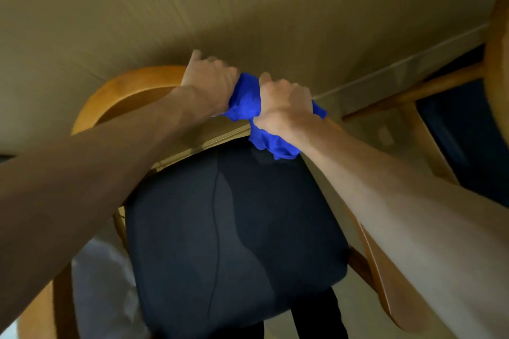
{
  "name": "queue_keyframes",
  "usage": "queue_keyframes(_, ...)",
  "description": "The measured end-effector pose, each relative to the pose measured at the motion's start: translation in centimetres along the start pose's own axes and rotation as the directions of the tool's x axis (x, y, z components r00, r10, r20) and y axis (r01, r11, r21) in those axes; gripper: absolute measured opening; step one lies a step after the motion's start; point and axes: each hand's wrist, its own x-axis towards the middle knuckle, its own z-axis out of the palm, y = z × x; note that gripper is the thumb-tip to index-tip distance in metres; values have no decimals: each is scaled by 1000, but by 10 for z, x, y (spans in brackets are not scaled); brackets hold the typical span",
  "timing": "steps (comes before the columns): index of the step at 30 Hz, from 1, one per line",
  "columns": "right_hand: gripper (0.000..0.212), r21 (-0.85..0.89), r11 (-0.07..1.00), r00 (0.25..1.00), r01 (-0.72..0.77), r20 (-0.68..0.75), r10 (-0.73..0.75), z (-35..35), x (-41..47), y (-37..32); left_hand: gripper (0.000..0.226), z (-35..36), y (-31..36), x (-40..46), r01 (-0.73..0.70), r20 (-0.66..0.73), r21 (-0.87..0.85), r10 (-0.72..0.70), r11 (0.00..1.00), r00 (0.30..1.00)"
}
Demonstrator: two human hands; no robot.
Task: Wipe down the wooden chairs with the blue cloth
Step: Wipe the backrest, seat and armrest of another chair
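- Both forearms filled the near foreground and converged on the curved top rail [129, 82] of the wooden chair [385, 270], whose dark seat cushion [234, 228] lay directly below them.
- Right hand [283, 107] was clenched round the blue cloth [245, 102], a bunch of it hanging out below the wrist toward the cushion.
- Left hand [209, 82] was curled as well, touching the cloth's left end; whether it gripped the rail or the cloth I could not tell, as the frame was blurred there.
- Bunched between the two hands, the cloth sat on the middle of the rail, which ran in an arc from lower left up and round to the right.
- Bare rail showed only to the left of the hands, so my judgement was that the wipe had to follow that arc leftward, the right hand leading the cloth.
- Off to the right stood a second wooden chair [451, 82], well apart from both hands.
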Motion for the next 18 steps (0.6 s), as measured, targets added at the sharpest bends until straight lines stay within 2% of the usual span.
queue_keyframes(2, 53, 24, 998, 998, -60, -4, 60, 0, -20, 22, 31, -10, 28, 8, -130, 22, -29, 131, 991, 991)
queue_keyframes(4, 67, 106, 985, 990, -132, -35, 137, 1, -49, 45, 27, -21, 57, 13, -271, 33, -113, 276, 956, 961)
queue_keyframes(5, 71, 151, 974, 981, -170, -68, 182, 3, -65, 55, 29, -27, 70, 15, -323, 27, -161, 331, 933, 943)
queue_keyframes(7, 71, 189, 958, 957, -214, -155, 244, 8, -103, 69, 47, -35, 94, 11, -445, -8, -207, 454, 871, 891)
queue_keyframes(9, 68, 190, 948, 923, -257, -241, 298, 14, -145, 79, 59, -39, 125, -1, -594, -108, -132, 584, 794, 804)
queue_keyframes(11, 66, 194, 923, 886, -332, -272, 376, 19, -189, 86, 56, -40, 163, -21, -686, -179, 6, 675, 728, 715)
queue_keyframes(15, 66, 243, 821, 807, -516, -182, 561, 33, -271, 92, 41, -37, 229, -70, -789, -294, 150, 789, 596, 540)
queue_keyframes(16, 67, 258, 798, 791, -545, -160, 591, 36, -283, 92, 38, -36, 238, -78, -794, -314, 177, 798, 582, 515)
queue_keyframes(18, 70, 233, 779, 773, -583, -137, 619, 40, -290, 91, 45, -33, 245, -86, -789, -301, 211, 806, 577, 509)
